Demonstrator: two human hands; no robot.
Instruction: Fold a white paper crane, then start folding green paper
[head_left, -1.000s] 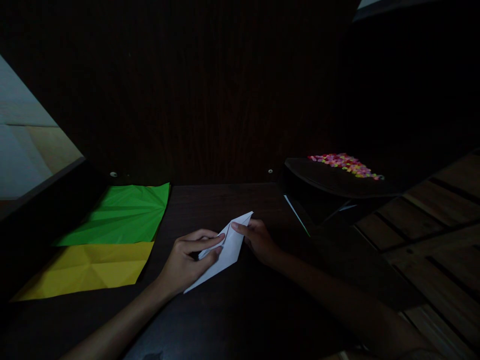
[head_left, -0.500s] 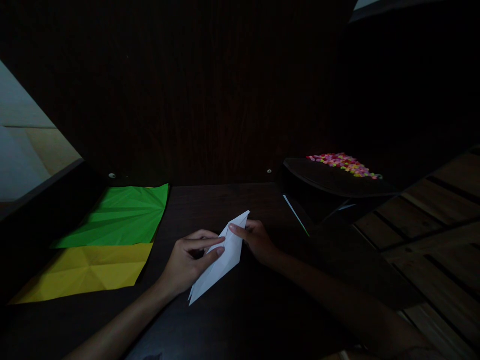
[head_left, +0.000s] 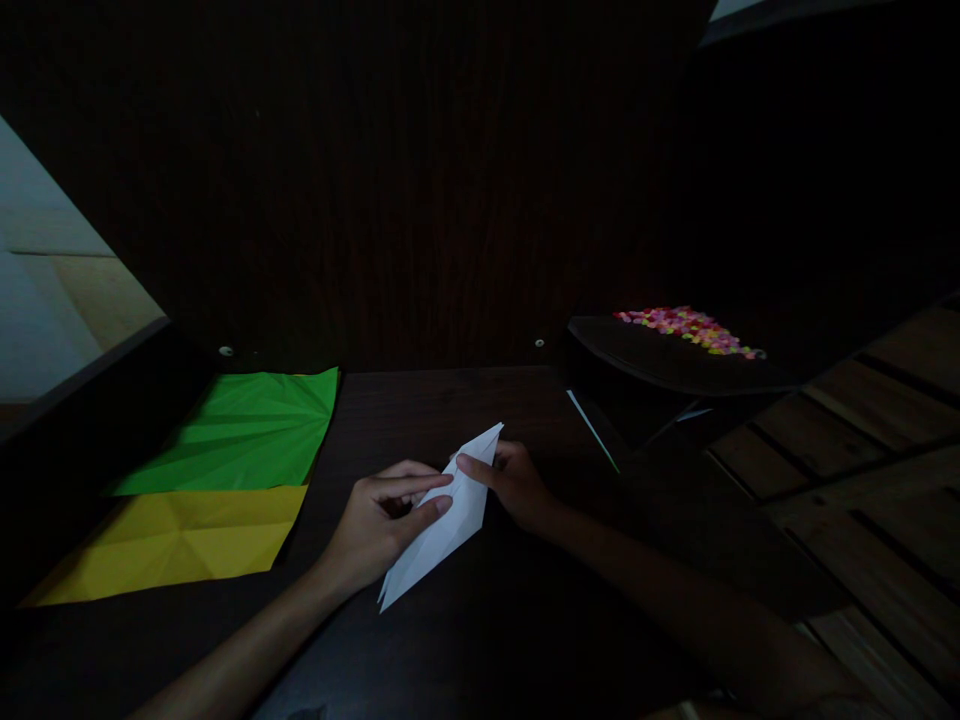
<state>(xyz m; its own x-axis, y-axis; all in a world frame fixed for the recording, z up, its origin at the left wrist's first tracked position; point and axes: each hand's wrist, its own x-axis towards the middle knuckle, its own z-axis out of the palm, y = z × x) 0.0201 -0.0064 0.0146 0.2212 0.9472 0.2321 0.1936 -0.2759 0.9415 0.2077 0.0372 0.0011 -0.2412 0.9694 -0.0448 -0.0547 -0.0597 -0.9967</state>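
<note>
A white paper, folded into a long pointed shape, lies slanted on the dark wooden table. My left hand pinches its left edge near the middle, fingers pressed onto the sheet. My right hand holds the upper right part, with the index finger laid across the paper close to its top tip. The lower tip points toward me and rests on the table.
A creased green sheet and a creased yellow sheet lie flat at the left. A dark tray with several small colourful pieces stands at the right, with a thin strip below it. A dark wooden panel rises behind.
The white paper has swung slightly, its lower tip moving right and nearer to me. Both hands have stayed on it, shifting only a little.
</note>
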